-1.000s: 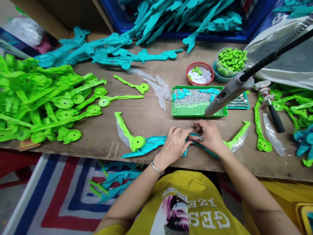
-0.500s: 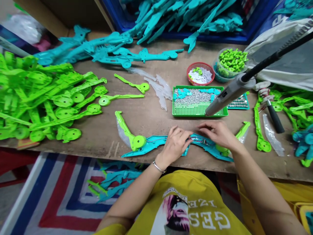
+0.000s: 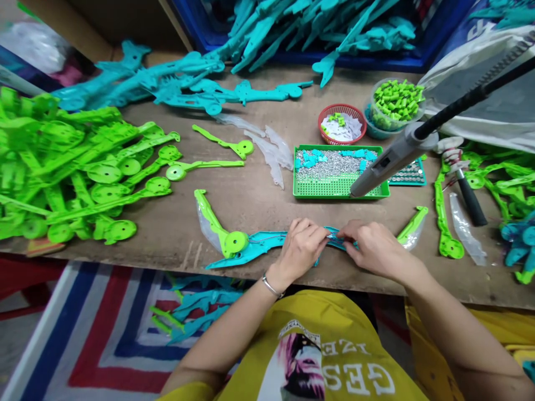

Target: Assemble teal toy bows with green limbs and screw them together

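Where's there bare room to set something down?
The tabletop is bare between the turquoise frame, the clear pieces and the green tray; a smaller patch separates the red basket from the blue crate. It's crowded far left, with heaped lime parts, and at right around the black-handled tool.

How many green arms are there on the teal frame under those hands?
2: the left green arm at one end of the teal frame, the right green arm toward the other, partly hidden behind the right hand.
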